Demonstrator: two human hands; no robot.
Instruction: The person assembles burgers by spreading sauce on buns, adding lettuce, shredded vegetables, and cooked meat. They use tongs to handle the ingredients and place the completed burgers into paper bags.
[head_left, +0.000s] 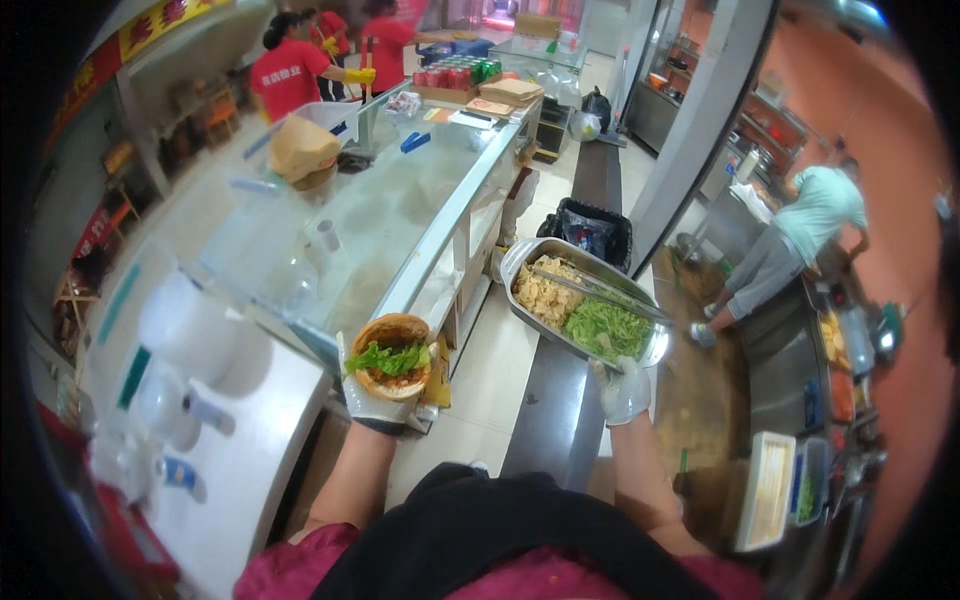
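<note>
My left hand (379, 405), in a clear plastic glove over a white one, holds an opened round flatbread bun (391, 328). Green lettuce (390, 360) and a reddish-brown filling show between its halves. My right hand (624, 390), gloved too, grips the near edge of an oval metal tray (517, 264), thumb at the rim; its fingers underneath are partly hidden. Inside the tray, pale sliced food (546, 292) lies at the left and shredded green vegetable (604, 328) at the right. Metal tongs (600, 289) rest across the tray.
A glass-topped counter (420, 180) runs ahead on the left, bearing a paper bag (302, 148) and drink cans (457, 73). Beyond the tray stands a black-lined bin (589, 225). A white table (247, 427) is at the left. A person (814, 217) bends over at the right; several people stand far left.
</note>
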